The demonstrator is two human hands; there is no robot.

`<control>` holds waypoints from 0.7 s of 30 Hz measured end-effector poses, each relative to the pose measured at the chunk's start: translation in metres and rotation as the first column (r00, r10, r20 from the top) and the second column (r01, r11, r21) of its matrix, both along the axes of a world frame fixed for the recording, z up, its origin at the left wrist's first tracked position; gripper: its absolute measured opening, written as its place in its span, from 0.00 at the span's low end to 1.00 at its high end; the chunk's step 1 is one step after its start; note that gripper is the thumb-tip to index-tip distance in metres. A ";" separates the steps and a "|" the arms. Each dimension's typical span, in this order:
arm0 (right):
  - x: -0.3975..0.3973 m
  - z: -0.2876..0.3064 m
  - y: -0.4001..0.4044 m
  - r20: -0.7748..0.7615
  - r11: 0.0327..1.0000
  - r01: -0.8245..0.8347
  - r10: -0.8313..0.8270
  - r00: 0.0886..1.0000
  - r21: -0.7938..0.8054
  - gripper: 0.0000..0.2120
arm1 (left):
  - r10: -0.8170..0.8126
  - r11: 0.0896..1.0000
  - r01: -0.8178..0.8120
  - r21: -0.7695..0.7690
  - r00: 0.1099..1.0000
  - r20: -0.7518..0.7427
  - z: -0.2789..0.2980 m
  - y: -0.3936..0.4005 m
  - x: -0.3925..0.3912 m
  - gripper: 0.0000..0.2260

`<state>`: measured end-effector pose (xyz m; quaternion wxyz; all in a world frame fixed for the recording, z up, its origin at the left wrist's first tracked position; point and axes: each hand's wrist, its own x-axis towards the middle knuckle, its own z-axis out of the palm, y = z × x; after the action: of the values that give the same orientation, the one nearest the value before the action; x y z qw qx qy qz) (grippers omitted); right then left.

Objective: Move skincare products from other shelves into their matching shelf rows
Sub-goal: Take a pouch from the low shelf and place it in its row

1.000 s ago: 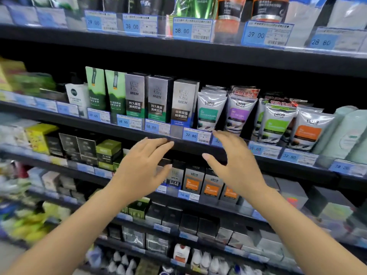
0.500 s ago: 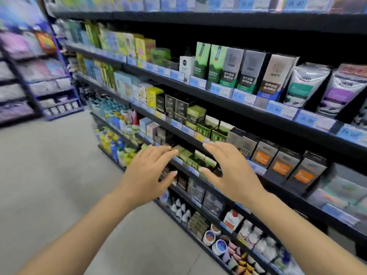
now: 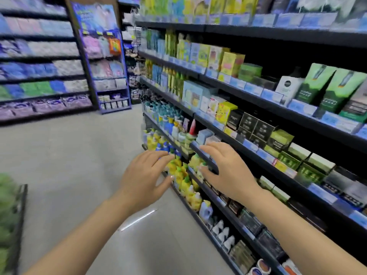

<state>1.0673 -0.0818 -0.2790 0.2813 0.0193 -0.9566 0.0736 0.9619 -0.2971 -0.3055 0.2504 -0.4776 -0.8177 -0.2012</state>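
Observation:
My left hand (image 3: 146, 177) and my right hand (image 3: 226, 171) hover side by side in front of the black shelf unit (image 3: 248, 153), both empty with fingers spread. Behind the fingertips stand yellow bottles (image 3: 179, 173) on a low row. Right of my right hand, green boxes (image 3: 294, 155) and black boxes (image 3: 254, 126) fill a middle row. Higher up stand green tubes (image 3: 325, 86) and a white pump bottle (image 3: 288, 88). Yellow and pale-blue boxes (image 3: 208, 54) fill the row further left. The view is motion-blurred.
The grey aisle floor (image 3: 69, 155) stretches left. Across the aisle stands another shelf wall of purple and blue packs (image 3: 39, 66), and a blue display rack (image 3: 107, 62) at the aisle's end. A basket edge with green items (image 3: 12, 215) shows at the lower left.
The view has swung left along the aisle, from the men's tubes and boxes to the yellow bottles and aisle floor. Both hands stay raised, open and empty.

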 end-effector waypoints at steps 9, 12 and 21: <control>-0.126 -0.038 -0.028 0.115 0.997 -0.012 0.020 0.993 -0.076 0.21 | 0.049 0.997 -0.042 -0.070 0.994 0.098 -0.024 -0.042 -0.122 0.21; -0.167 -0.054 -0.018 0.153 0.995 -0.014 0.029 0.988 -0.099 0.21 | 0.043 0.996 -0.032 -0.086 0.990 0.138 -0.042 -0.036 -0.165 0.21; -0.304 -0.100 0.049 0.249 0.985 0.001 0.043 0.968 -0.175 0.21 | 0.079 0.985 -0.038 -0.171 0.968 0.236 -0.083 0.023 -0.304 0.21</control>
<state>0.7630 -0.0329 -0.3791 0.1577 -0.0045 -0.9742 0.1616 0.6575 -0.2742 -0.3883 0.1142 -0.4441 -0.8698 -0.1822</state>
